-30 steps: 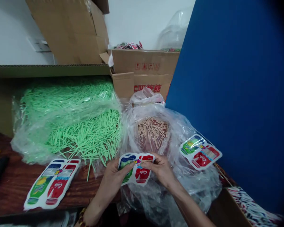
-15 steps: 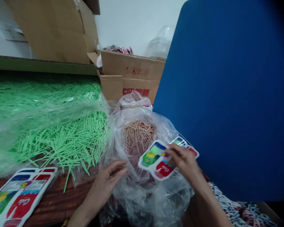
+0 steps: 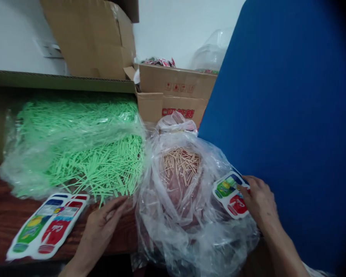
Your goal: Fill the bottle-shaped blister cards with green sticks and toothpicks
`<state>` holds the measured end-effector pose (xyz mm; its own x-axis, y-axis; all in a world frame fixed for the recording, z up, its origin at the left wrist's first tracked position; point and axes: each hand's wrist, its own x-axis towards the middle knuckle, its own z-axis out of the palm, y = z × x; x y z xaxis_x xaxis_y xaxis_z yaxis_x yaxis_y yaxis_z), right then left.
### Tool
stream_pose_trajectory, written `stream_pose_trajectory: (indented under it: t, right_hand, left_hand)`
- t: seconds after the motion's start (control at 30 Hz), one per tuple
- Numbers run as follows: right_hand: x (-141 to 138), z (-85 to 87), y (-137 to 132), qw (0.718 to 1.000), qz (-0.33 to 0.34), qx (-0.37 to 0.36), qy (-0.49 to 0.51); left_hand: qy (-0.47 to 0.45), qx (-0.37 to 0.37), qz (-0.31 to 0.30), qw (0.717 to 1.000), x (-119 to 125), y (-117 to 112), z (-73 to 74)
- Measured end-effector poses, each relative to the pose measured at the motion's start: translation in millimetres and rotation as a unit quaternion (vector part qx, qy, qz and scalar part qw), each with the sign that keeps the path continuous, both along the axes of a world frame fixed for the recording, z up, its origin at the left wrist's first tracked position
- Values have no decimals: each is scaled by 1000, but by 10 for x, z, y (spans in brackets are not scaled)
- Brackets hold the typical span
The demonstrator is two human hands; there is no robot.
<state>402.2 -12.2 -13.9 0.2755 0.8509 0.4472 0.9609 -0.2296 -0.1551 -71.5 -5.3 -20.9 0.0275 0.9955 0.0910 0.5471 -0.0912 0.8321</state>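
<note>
Head view: the printed packet, a flat sheet with green and red bottle shapes, lies on the right slope of the clear bag, toward the table's right end and just beside the blue panel. The right hand has its fingers bent over the packet's right edge in a light hold; the thumb is hidden. The packet looks thin, light, bendy and glossy, so probably slippery. An edge pinch suits it best, since the crinkled film beneath gives no firm support.

The bag holds pale wooden sticks. The left hand rests open and empty on the table near its front edge, fingertips close to loose green sticks spilling from another bag. A stack of like packets lies at the front left. Cardboard boxes stand behind.
</note>
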Motion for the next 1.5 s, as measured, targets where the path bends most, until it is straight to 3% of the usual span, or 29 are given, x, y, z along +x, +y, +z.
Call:
stream_pose_trajectory:
  t: [0.1,0.2,0.3,0.4,0.47,0.53,0.67,0.77,1.0,1.3,1.5]
  right_hand:
    - [-354,64,153,991,121,18,62]
    - [-1025,191,369,943,296,-2,156]
    - [-1856,352,576,867,448,-41,216]
    - [-2616,434,809,810,530,-59,245]
    - [-2995,386,1006,802,552,-85,211]
    - [-3228,268,1203,823,539,-139,115]
    - [-3273,35,1413,830,522,-195,20]
    - [-3178,-12,1408,819,529,-221,-33]
    - [-3327,-45,1519,782,571,-169,-185]
    - [-3443,-197,1627,776,585,-122,-202]
    - [-3363,-265,1696,794,584,-155,-60]
  left_hand:
    - [126,108,87,982,-533,4,-72]
    - [260,174,136,940,-994,-25,-126]
    - [369,122,229,892,-1264,-91,-167]
    - [406,21,281,869,-1386,-135,-236]
    - [400,-17,282,872,-1438,-141,-292]
    - [385,-25,283,878,-1495,-135,-330]
    - [352,-18,293,889,-1651,-95,-317]
    - [339,-28,279,898,-1770,-42,-287]
    - [335,-85,262,901,-1885,47,-325]
    - [310,-93,259,910,-2037,167,-375]
    - [255,-48,275,926,-2028,169,-343]
